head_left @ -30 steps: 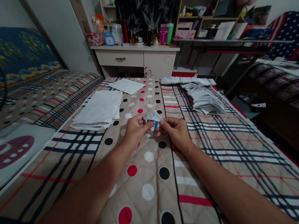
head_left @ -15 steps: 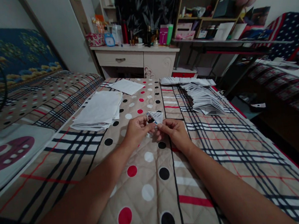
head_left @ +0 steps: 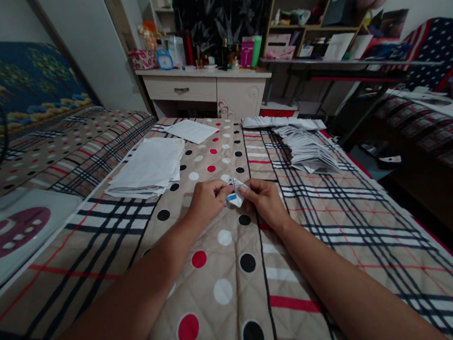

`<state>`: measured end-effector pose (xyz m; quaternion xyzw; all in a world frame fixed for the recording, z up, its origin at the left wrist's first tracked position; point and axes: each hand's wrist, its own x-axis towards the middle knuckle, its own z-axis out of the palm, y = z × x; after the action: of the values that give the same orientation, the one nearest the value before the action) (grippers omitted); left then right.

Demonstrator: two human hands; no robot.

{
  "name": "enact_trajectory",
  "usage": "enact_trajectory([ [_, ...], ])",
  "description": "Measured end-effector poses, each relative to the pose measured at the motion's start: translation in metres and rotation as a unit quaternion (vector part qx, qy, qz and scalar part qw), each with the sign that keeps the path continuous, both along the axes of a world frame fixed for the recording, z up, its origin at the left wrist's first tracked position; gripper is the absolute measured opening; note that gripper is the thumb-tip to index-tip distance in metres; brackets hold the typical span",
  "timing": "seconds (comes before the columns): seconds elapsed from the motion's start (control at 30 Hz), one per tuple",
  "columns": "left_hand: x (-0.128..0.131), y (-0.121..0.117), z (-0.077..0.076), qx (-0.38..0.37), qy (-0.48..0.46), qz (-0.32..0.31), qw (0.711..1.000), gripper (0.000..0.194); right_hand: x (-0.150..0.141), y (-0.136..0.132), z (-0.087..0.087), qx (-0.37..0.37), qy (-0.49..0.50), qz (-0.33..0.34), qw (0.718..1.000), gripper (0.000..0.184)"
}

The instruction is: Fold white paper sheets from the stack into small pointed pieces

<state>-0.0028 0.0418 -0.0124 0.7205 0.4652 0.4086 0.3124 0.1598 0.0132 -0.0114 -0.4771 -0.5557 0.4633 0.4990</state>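
A small folded piece of printed paper [head_left: 236,197], white with a blue patch, is held up between my two hands over the spotted bedspread [head_left: 222,293]. My left hand [head_left: 209,199] pinches its left side with thumb and fingers. On the right side, my right hand [head_left: 264,196] grips it with the thumb on top. Beyond my left hand lies a stack of white paper sheets [head_left: 148,164]. A single white sheet [head_left: 193,131] rests farther back. Past my right hand, many folded paper pieces [head_left: 308,148] are lined up in a fanned row.
A long strip of folded paper [head_left: 282,123] lies at the bed's far edge. At the left edge is a white appliance [head_left: 24,232] with a purple panel. Behind the bed stands a white dresser [head_left: 198,90] carrying bottles and a blue clock [head_left: 165,60].
The folded paper has been turned and reshaped between my fingers; its photo part is mostly gone from view and a blue patch now shows low on it. Both hands stay in nearly the same place.
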Motion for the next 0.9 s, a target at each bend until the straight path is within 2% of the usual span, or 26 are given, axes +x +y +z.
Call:
enact_trajectory([
  [0.07, -0.001, 0.001, -0.001, 0.067, 0.001, 0.007, 0.998, 0.017, 0.002, 0.000, 0.000, 0.009, -0.025, -0.007, 1.000, 0.032],
  [0.13, -0.002, 0.002, -0.002, 0.133, 0.010, 0.013, 0.991, 0.015, 0.003, 0.000, 0.000, 0.063, -0.079, -0.030, 0.994, 0.032],
  [0.27, -0.006, -0.001, 0.002, 0.237, 0.127, 0.012, 0.963, 0.019, 0.003, 0.000, 0.004, 0.217, -0.193, -0.086, 0.953, 0.015],
  [0.37, -0.008, -0.004, 0.005, 0.281, 0.206, 0.019, 0.937, 0.018, 0.001, -0.002, 0.006, 0.270, -0.230, -0.110, 0.929, 0.011],
  [0.47, -0.006, -0.005, 0.007, 0.295, 0.207, 0.032, 0.932, 0.015, 0.000, -0.003, 0.006, 0.284, -0.246, -0.104, 0.921, 0.012],
  [0.63, -0.002, -0.009, 0.008, 0.303, 0.137, 0.038, 0.942, 0.012, -0.001, -0.002, 0.003, 0.293, -0.243, -0.096, 0.920, 0.012],
  [0.9, 0.000, -0.012, 0.014, 0.324, 0.158, 0.033, 0.932, 0.008, -0.003, -0.003, 0.002, 0.289, -0.240, -0.088, 0.923, 0.012],
])
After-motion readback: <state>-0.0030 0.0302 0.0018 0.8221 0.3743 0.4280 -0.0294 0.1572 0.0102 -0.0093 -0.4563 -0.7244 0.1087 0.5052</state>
